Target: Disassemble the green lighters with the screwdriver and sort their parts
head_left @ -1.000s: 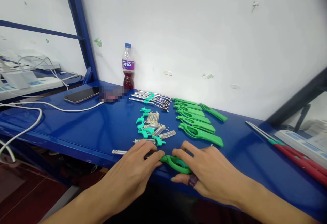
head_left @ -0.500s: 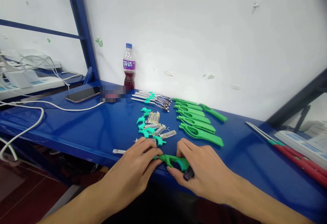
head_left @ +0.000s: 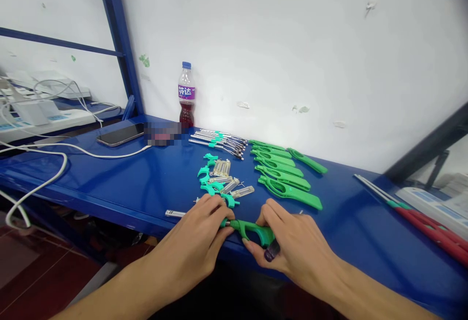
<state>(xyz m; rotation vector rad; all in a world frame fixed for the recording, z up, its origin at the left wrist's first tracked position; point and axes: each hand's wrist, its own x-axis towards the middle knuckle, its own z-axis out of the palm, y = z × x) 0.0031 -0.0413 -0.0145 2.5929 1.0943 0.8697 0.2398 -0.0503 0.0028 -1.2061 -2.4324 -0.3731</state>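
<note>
A green lighter body (head_left: pixel 252 228) with a looped opening lies between my hands near the table's front edge. My left hand (head_left: pixel 197 232) is closed round a metal tube (head_left: pixel 174 213), whose tip sticks out to the left; its other end meets the green body. My right hand (head_left: pixel 288 242) pinches the green body's right part, and a dark rounded piece (head_left: pixel 271 251) shows under its fingers. Just beyond are teal trigger pieces (head_left: pixel 228 200) and clear fuel tubes (head_left: pixel 243 192). Several green casings (head_left: pixel 288 193) lie in a column behind my right hand.
Metal rods with wires (head_left: pixel 219 140) lie near the wall, beside a drink bottle (head_left: pixel 186 96). At the left are a phone (head_left: pixel 122 134) and white cables (head_left: pixel 91 154). Red-handled metal rods (head_left: pixel 420 222) and a white power strip (head_left: pixel 435 208) are at the right.
The view has shifted slightly, moving the scene a little to the right. Both hands keep their hold, with almost no change in pose.
</note>
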